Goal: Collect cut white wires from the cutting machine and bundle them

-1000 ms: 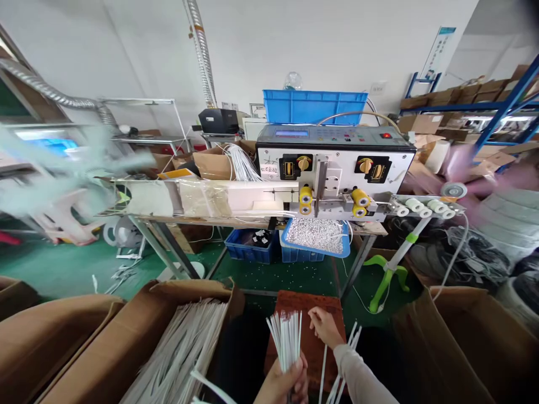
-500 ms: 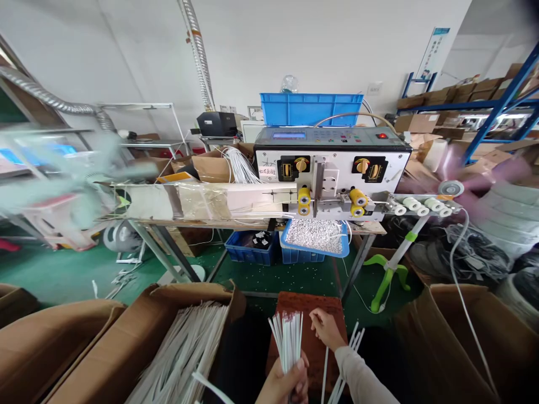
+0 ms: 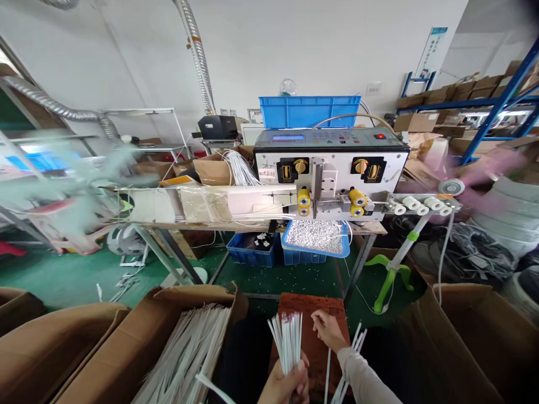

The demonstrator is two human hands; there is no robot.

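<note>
Cable (image 3: 445, 258) swung leftward, bundle (image 3: 288, 342) in left hand (image 3: 287, 381), pointing forward (tips (image 3: 290, 317) fanned)

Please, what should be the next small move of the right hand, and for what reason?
Probably, bring the right hand to the upper ends of the white bundle and gather them gently. The left hand grips the bundle lower down, its upper ends fan apart, and the right hand is near, not touching them.
</note>
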